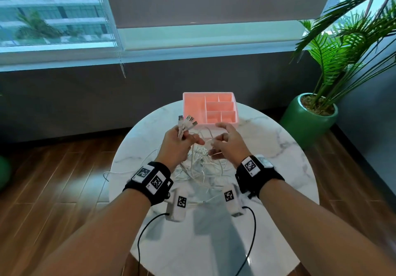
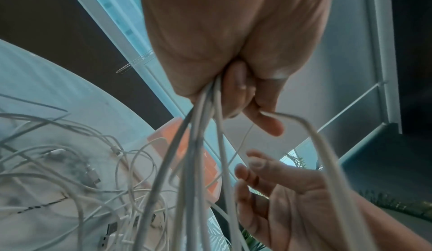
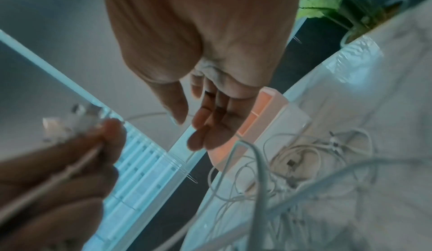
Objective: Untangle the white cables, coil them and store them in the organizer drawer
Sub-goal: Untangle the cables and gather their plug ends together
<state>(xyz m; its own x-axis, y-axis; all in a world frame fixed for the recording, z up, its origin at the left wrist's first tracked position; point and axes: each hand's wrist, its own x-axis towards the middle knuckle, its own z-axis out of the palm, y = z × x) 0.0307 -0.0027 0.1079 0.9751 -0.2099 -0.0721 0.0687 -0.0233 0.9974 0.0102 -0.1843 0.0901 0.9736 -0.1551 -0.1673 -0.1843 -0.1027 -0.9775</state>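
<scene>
My left hand [image 1: 181, 139] is raised above the table and grips a bundle of white cables [image 2: 198, 144]; their USB plugs [image 1: 187, 120] stick up out of the fist. The strands hang down into a loose tangle [image 1: 203, 168] on the marble table [image 1: 278, 147]. My right hand [image 1: 220, 141] hovers just right of the left, fingers spread and relaxed. In the right wrist view a thin cable passes its thumb tip [image 3: 178, 120], and no grip shows. The pink organizer [image 1: 210, 108], with several empty compartments, stands behind both hands.
The table is small and round, with its edge close on every side. A potted palm in a green pot [image 1: 308, 114] stands on the floor at the right. Wooden floor [image 1: 64, 179] lies to the left, and a window wall runs behind.
</scene>
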